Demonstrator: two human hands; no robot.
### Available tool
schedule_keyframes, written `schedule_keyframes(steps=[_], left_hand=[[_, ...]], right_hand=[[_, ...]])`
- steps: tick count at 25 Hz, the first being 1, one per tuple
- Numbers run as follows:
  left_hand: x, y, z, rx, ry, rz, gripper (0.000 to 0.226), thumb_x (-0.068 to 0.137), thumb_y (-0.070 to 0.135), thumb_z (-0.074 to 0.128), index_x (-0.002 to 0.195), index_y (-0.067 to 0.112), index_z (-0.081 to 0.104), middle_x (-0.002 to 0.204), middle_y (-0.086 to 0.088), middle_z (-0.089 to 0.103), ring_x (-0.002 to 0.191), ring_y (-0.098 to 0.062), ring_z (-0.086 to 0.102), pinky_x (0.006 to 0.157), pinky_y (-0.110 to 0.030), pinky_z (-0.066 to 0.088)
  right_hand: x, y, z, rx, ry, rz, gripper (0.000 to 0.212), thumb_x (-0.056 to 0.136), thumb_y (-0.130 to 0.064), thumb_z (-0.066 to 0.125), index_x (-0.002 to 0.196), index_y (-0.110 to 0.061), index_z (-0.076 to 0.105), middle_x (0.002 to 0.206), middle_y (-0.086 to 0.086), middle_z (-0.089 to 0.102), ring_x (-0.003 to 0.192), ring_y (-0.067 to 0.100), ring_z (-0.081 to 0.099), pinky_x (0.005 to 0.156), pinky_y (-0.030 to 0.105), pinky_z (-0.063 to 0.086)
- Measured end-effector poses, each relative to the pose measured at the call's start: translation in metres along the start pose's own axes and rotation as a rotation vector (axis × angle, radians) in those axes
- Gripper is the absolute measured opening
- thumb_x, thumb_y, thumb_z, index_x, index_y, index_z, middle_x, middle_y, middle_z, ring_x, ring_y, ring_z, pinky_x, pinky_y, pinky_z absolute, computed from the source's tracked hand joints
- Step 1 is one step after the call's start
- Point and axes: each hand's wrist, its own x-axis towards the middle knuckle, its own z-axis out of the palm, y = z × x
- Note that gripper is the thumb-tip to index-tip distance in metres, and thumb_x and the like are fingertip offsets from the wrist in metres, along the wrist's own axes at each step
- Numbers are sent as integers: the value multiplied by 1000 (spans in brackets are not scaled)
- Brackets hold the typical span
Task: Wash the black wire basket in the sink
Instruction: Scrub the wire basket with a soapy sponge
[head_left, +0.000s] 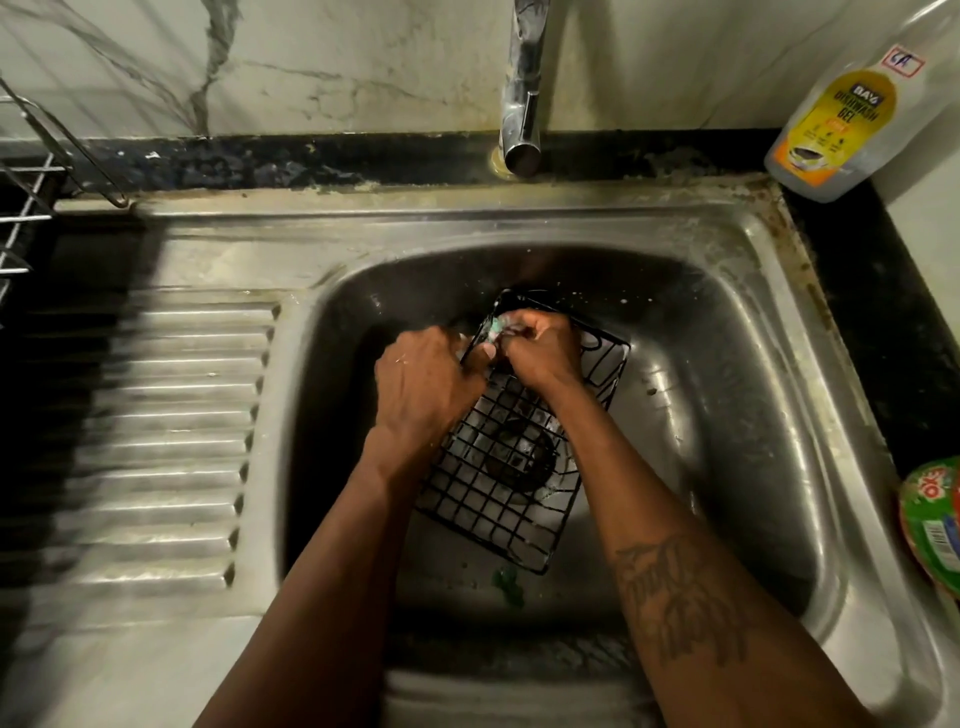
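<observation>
The left hand (423, 384) is gripping the left rim of the black wire basket (498, 514), while the right hand (543, 345) is pinching a small greenish scrub pad (496, 327) against its far edge. The basket is lying in the bowl of the steel sink (727, 244), over the drain (519, 457). On the dark bench (872, 270) to the right, a clear bottle (841, 119) reading "DISHWASH GEL" is standing, and a green tub (932, 519) is showing at the frame's edge.
</observation>
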Motion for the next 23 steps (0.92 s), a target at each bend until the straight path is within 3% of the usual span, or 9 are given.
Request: schedule_keyframes(steps=[3, 6, 10, 14, 18, 20, 23], left_hand=[[2, 2, 6, 60, 28, -27, 49, 92, 55, 50, 68, 15, 63, 58, -1, 57, 55, -25, 59, 51, -29, 41], [-1, 5, 8, -63, -28, -1, 37, 81, 43, 56, 57, 15, 51, 53, 1, 51, 47, -21, 53, 48, -30, 49], [-5, 4, 6, -274, -85, -64, 28, 71, 32, 56, 52, 14, 48, 48, 2, 49, 41, -16, 47, 42, -21, 37], [1, -6, 11, -285, -144, -187, 30, 78, 29, 55, 59, 5, 59, 54, -5, 62, 46, -20, 55, 43, -27, 47], [8, -5, 8, -202, 17, -131, 28, 77, 32, 60, 55, 16, 53, 47, 8, 52, 40, -1, 46, 42, -7, 25], [10, -3, 4, -272, 20, -134, 31, 72, 21, 65, 47, 14, 47, 41, 7, 45, 35, -2, 41, 36, -9, 24], [10, 0, 1, -371, -37, -197, 28, 70, 12, 69, 48, 12, 52, 43, 3, 52, 37, -7, 50, 34, -10, 33]], right_hand=[[2, 4, 4, -36, -48, -18, 13, 81, -18, 71, 89, -28, 72, 92, -5, 74, 88, 15, 73, 80, 42, 62], [-10, 0, 8, -124, 4, -86, 15, 81, -12, 67, 92, -20, 72, 87, 0, 74, 80, 17, 72, 73, 30, 60], [-18, -8, 0, -82, 126, -181, 15, 83, -3, 71, 93, -14, 72, 84, -9, 69, 75, 0, 65, 68, 15, 53], [-16, -8, -15, 65, 274, -262, 17, 84, -8, 73, 100, -11, 77, 97, -5, 75, 90, 6, 72, 81, 26, 61], [-23, -16, 0, -44, 285, -532, 15, 86, -9, 71, 99, -7, 80, 99, 2, 76, 90, 4, 70, 81, 16, 55], [-23, -19, 15, -161, 235, -645, 12, 82, -2, 73, 91, -6, 80, 91, 4, 75, 84, 10, 70, 80, 19, 55], [-27, -18, 21, -179, 122, -484, 18, 87, 3, 64, 90, -8, 77, 89, 0, 68, 79, 5, 62, 71, 20, 51]])
